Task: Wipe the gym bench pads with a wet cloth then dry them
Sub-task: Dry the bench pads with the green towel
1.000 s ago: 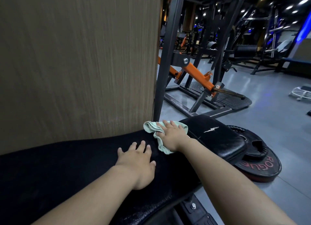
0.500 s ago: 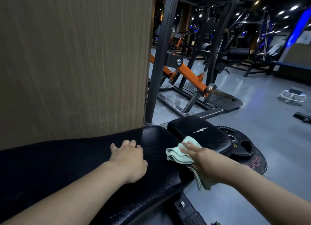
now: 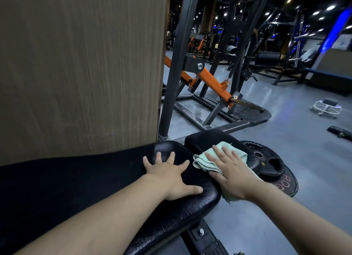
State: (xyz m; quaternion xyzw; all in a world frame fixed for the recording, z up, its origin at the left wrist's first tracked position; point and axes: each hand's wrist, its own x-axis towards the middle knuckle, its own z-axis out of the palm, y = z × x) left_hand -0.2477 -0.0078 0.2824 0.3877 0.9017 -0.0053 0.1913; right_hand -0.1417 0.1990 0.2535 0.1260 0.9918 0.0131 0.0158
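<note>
The left hand (image 3: pixel 171 176) lies palm down at the lower centre of the frame, on the right end of the long bench pad (image 3: pixel 95 182). Its fingers are straight and spread wide and its thumb points right along the pad's near edge; it holds nothing. The forearm runs in from the lower left.

Just to its right, the right hand (image 3: pixel 232 172) lies flat with straight fingers on the pale green cloth (image 3: pixel 202 160), pressing it onto the small seat pad (image 3: pixel 203 138). The cloth's folded edge shows left of the fingers, and a corner hangs below the palm, over the pad's near side.

Right of the seat pad, black weight plates (image 3: pixel 274 165) lie stacked on the grey floor (image 3: pixel 285 132). A wood-grain panel (image 3: pixel 76 64) fills the upper left.

Half a second earlier the left fingers were bunched together; now they are fanned out. The right hand and cloth sat at the seat pad's near edge then and now lie further onto its top.
</note>
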